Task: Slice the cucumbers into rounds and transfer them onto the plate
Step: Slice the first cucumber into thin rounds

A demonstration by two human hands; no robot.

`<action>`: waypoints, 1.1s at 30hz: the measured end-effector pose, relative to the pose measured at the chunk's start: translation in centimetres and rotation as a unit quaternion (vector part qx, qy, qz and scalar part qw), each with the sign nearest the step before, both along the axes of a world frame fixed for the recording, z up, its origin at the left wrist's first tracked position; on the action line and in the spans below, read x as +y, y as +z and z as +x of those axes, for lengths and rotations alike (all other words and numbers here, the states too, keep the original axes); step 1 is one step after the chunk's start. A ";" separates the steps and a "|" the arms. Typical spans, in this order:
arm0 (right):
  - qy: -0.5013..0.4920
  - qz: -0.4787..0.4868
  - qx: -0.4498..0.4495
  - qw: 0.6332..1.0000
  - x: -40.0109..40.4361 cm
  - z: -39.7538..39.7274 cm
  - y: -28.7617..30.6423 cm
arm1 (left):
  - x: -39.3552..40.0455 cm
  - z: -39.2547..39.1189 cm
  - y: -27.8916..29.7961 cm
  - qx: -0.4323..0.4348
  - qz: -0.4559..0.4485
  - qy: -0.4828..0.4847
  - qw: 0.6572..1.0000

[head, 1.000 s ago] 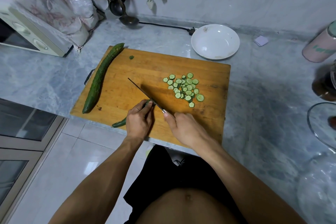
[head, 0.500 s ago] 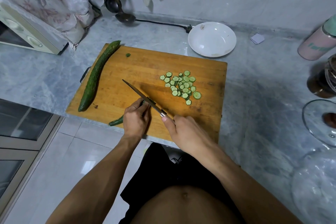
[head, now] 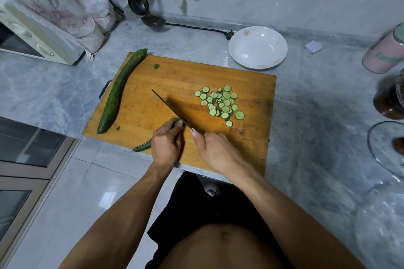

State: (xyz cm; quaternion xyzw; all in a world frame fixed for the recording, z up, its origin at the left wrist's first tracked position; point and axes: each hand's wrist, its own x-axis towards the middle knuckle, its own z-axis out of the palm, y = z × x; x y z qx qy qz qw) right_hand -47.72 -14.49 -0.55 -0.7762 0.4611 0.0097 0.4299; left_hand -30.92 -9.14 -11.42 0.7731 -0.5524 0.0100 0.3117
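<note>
A wooden cutting board [head: 153, 85] lies on the marble counter. My left hand [head: 167, 144] grips a partly cut cucumber [head: 143, 146] at the board's near edge; its tail sticks out to the left. My right hand [head: 215, 152] holds a knife [head: 169, 108] whose blade rests across the cucumber's cut end by my left fingertips. Several cucumber rounds [head: 220, 103] lie in a loose pile right of the blade. A whole cucumber [head: 119, 91] lies along the board's left edge. The white plate [head: 258, 47] stands empty behind the board.
A small green end piece [head: 156, 66] sits near the board's far edge. A microwave [head: 32, 41] is at the left, a ladle [head: 150, 19] and power cord at the back, a pink bottle [head: 384, 52], dark jar [head: 389, 98] and glass lid [head: 387, 148] at the right.
The knife has shifted slightly between cuts on the cucumber's end. My left hand keeps its hold on the cucumber. The pile of rounds looks much the same.
</note>
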 end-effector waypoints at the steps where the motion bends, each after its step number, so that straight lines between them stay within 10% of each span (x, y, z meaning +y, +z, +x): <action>1: -0.002 0.000 -0.004 1.000 -0.1 -0.1 -0.2 | 0.0 0.0 0.0 -0.001 -0.003 0.003 1.000; 33: 0.033 -0.014 0.010 0.999 1.5 -2.7 1.8 | 0.2 0.1 0.3 0.026 0.009 -0.016 0.999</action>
